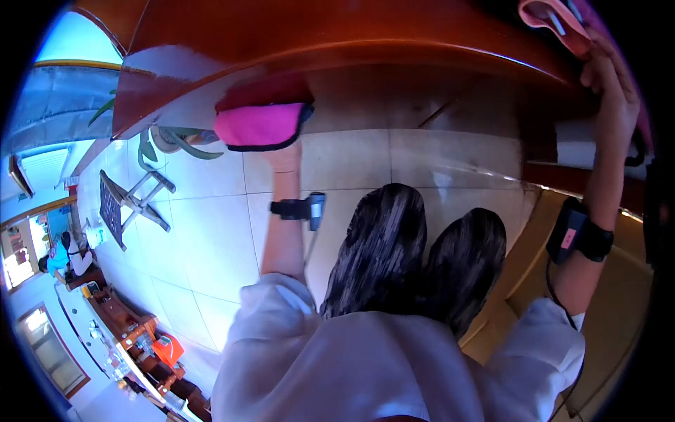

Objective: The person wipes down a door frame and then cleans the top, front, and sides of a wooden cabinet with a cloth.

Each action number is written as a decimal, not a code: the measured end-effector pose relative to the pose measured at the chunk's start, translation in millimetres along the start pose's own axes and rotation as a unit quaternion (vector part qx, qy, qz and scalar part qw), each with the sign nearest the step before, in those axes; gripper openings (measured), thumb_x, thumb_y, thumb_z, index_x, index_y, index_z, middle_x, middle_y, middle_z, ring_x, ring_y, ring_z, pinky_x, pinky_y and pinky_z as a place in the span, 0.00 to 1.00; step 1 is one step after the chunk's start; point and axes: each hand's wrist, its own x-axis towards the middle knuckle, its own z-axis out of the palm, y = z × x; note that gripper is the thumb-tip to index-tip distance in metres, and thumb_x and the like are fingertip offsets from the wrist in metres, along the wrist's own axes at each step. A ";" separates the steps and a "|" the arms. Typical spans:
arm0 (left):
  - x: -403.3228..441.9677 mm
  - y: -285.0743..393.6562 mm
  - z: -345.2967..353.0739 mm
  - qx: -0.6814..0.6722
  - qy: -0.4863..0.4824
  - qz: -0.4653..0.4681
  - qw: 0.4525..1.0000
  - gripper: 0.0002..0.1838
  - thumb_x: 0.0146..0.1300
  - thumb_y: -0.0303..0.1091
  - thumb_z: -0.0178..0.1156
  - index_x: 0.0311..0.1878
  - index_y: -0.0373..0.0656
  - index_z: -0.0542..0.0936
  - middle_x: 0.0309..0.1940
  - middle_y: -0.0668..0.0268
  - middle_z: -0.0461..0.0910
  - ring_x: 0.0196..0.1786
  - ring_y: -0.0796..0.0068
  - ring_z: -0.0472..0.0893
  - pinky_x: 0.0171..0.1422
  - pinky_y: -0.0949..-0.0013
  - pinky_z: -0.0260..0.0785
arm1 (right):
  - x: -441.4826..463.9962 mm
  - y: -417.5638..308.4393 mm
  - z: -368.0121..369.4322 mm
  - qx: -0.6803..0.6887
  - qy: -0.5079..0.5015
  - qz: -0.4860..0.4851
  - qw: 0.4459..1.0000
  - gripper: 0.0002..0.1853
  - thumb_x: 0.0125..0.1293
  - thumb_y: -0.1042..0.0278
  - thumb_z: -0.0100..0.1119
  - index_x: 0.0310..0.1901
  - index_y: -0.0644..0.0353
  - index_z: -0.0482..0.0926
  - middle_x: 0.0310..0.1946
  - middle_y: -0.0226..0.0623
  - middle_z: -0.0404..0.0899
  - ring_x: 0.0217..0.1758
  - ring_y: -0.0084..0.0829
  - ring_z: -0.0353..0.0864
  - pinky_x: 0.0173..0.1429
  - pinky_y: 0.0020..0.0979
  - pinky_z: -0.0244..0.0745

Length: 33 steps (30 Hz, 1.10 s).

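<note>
A bright pink cloth (260,126) with black edging lies against the side of the reddish-brown wooden table (337,35). My left hand (284,156) is on the cloth, which hides the fingers. At the upper right, my right hand (606,67) is at the edge of a salmon-pink open item (552,21), its fingers curled against the rim. A small whitish piece shows inside that item, and its exact kind is unclear. A strapped device sits on each forearm.
A folding stool (133,204) stands on the tiled floor at the left, near a potted plant (169,138). Brown cardboard (534,260) lies by my right side. Farther left, a person (62,254) is by a long counter with an orange box (167,349).
</note>
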 end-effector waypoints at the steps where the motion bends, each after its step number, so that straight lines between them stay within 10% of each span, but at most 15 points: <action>1: -13.5 -0.1 9.0 0.030 0.021 -0.037 0.999 0.20 0.68 0.43 0.42 0.53 0.40 0.73 0.49 0.51 0.74 0.51 0.45 0.72 0.59 0.53 0.62 | -0.5 3.3 0.0 -0.027 0.006 -0.021 0.999 0.14 0.66 0.67 0.50 0.50 0.59 0.80 0.25 0.24 0.73 0.27 0.13 0.64 0.33 0.17 0.55; 2: -26.9 2.2 22.1 -0.023 0.011 -0.214 0.977 0.23 0.70 0.43 0.38 0.61 0.40 0.66 0.57 0.49 0.69 0.58 0.48 0.68 0.65 0.55 0.56 | -0.7 7.2 0.0 -0.054 0.012 -0.043 0.998 0.14 0.66 0.67 0.50 0.50 0.59 0.80 0.25 0.24 0.73 0.27 0.13 0.64 0.33 0.17 0.56; 5: -53.0 -5.4 68.7 -0.057 0.193 -0.226 0.953 0.27 0.71 0.47 0.35 0.66 0.41 0.58 0.66 0.53 0.59 0.66 0.55 0.60 0.71 0.60 0.48 | -3.9 4.9 3.4 -0.131 0.045 -0.018 0.990 0.15 0.67 0.66 0.50 0.50 0.60 0.79 0.25 0.25 0.73 0.28 0.14 0.64 0.35 0.17 0.56; 7: -61.7 -1.2 81.0 -0.345 0.164 -0.505 0.774 0.32 0.69 0.56 0.34 0.70 0.46 0.53 0.70 0.60 0.52 0.70 0.62 0.54 0.74 0.65 0.42 | 1.6 9.7 5.8 -0.099 0.068 -0.003 0.993 0.14 0.67 0.66 0.50 0.48 0.61 0.80 0.25 0.25 0.73 0.28 0.14 0.65 0.35 0.17 0.57; 10: -73.2 -3.1 92.4 -0.475 0.134 -0.616 0.614 0.35 0.65 0.62 0.34 0.70 0.52 0.54 0.69 0.64 0.55 0.69 0.63 0.56 0.73 0.67 0.44 | 1.3 22.7 8.3 -0.032 0.097 -0.004 0.995 0.13 0.66 0.68 0.52 0.47 0.61 0.80 0.25 0.25 0.73 0.28 0.14 0.65 0.34 0.17 0.57; 24: -34.8 131.7 52.3 -0.643 -0.102 -0.723 0.233 0.34 0.66 0.55 0.30 0.70 0.44 0.50 0.68 0.49 0.52 0.68 0.49 0.55 0.72 0.43 0.37 | 5.2 10.5 7.2 0.017 0.011 -0.011 1.000 0.11 0.64 0.68 0.54 0.45 0.56 0.82 0.21 0.24 0.73 0.24 0.12 0.66 0.30 0.16 0.55; 33: -13.6 46.8 44.1 -0.588 -0.034 -0.723 0.361 0.27 0.66 0.50 0.37 0.64 0.47 0.62 0.63 0.53 0.62 0.65 0.48 0.60 0.67 0.39 0.51 | 7.9 25.0 -0.9 -0.077 -0.001 -0.043 0.996 0.12 0.65 0.64 0.54 0.46 0.54 0.82 0.21 0.24 0.74 0.24 0.12 0.67 0.29 0.17 0.56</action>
